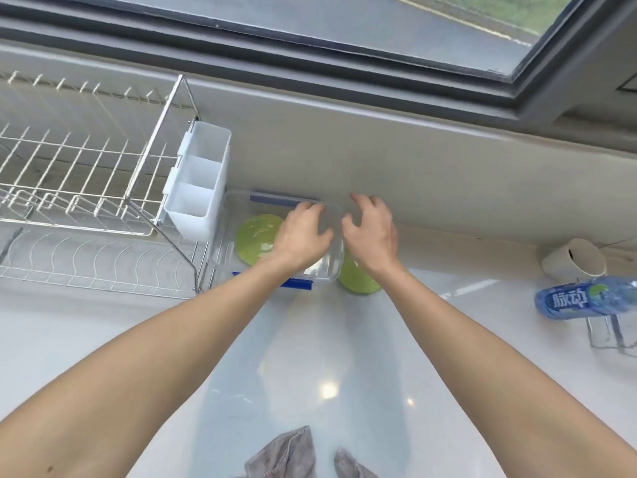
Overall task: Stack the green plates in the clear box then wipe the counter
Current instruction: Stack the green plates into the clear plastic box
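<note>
A clear box (230,205) with blue clips stands on the white counter against the back wall. One green plate (255,236) lies inside it at the left. A second green plate (355,279) sits on the counter just outside the box's right end, partly hidden by my right wrist. My left hand (301,236) reaches over the box's right half, fingers curled near its far rim. My right hand (372,229) hovers at the box's right end with fingers spread, holding nothing. A grey cloth (286,453) lies at the near counter edge.
A white wire dish rack (79,188) with a white cutlery holder (198,181) stands left of the box. At the right are a white cup (574,260) on its side and a blue water bottle (586,298) on a wire stand.
</note>
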